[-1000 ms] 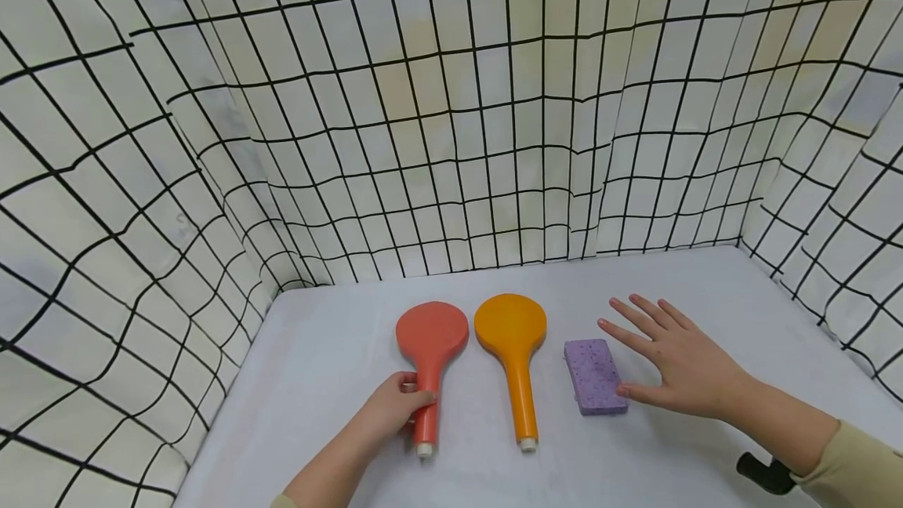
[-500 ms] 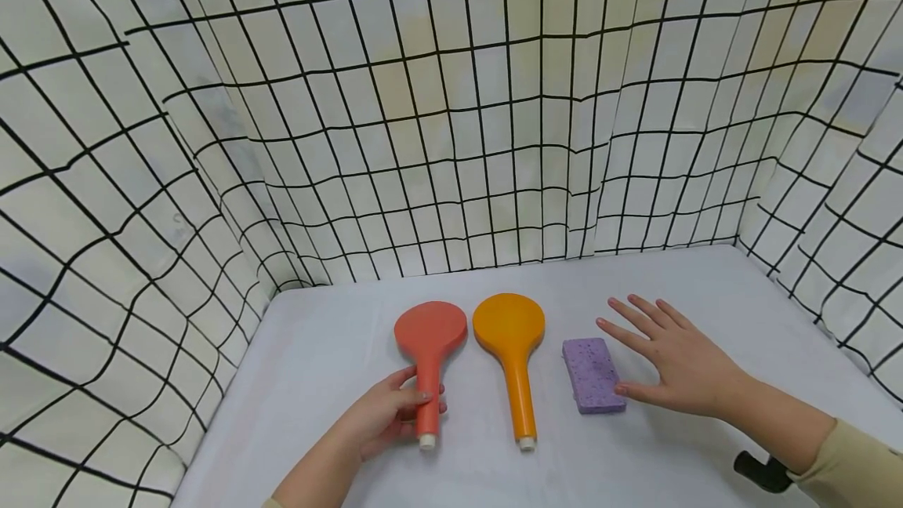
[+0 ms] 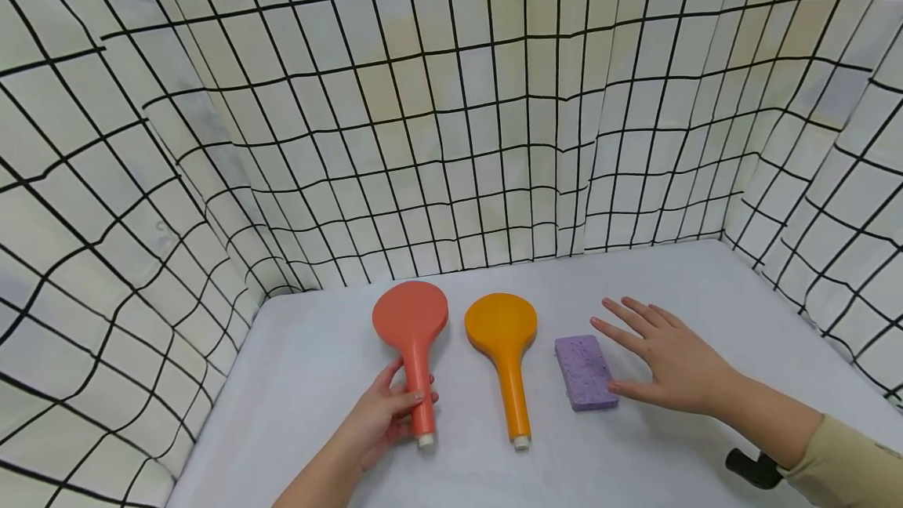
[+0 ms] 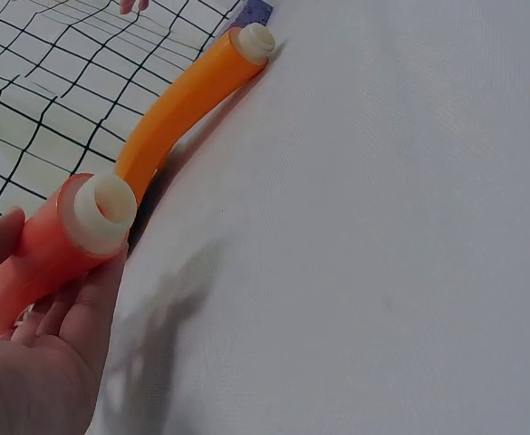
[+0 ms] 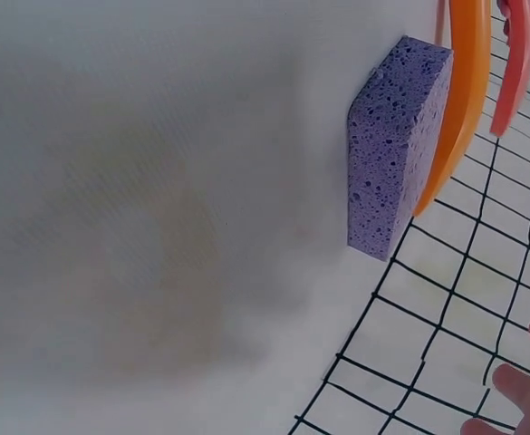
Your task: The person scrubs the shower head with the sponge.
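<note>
Left hand (image 3: pixel 381 418) grips the handle of the red shower head (image 3: pixel 415 343), thumb and fingers curled round it near its white end. Forearm enters from 6 o'clock. Long axis runs 6 to 12, round head at 12, raised off the white table (image 3: pixel 691 281). At 3 o'clock lie the orange shower head (image 3: pixel 504 343) and purple sponge (image 3: pixel 584 371); right hand (image 3: pixel 670 363), fingers spread, thumb touching the sponge.

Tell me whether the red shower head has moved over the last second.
Yes. The red shower head, gripped by the left hand, has lifted and shifted left, widening its gap from the orange shower head lying flat.
</note>
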A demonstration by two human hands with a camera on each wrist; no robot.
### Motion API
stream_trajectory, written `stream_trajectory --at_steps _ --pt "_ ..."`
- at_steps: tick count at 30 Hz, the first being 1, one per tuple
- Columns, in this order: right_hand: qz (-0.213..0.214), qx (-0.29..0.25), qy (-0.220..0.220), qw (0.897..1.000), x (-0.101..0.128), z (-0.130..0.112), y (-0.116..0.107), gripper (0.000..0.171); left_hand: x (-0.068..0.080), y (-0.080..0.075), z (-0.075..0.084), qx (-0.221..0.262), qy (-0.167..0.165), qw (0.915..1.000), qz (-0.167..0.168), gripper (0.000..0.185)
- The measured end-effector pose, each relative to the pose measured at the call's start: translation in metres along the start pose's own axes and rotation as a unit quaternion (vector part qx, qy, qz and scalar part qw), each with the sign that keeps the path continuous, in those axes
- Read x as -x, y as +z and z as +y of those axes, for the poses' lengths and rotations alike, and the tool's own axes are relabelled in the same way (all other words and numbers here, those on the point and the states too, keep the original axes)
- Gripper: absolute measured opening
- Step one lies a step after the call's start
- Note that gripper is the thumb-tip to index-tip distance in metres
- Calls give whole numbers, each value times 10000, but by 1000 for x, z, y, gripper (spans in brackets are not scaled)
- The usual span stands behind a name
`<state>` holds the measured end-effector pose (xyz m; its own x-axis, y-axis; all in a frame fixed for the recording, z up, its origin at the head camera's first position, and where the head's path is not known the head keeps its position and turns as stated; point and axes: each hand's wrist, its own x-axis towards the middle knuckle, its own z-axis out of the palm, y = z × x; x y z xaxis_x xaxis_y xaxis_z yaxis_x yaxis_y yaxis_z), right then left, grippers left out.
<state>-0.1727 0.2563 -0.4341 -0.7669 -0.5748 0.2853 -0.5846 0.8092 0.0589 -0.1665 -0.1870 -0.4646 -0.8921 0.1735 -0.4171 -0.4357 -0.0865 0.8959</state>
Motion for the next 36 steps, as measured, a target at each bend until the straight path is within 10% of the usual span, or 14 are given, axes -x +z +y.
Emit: stream_trajectory --at_steps 19,36 --pt "-409 -491 517 9966 2 -9 6 84 8 3 8 -169 547 9983 94 90" --pt "-1603 -1507 2078 9531 -10 -33 27 100 9 9 10 -343 717 9968 90 89"
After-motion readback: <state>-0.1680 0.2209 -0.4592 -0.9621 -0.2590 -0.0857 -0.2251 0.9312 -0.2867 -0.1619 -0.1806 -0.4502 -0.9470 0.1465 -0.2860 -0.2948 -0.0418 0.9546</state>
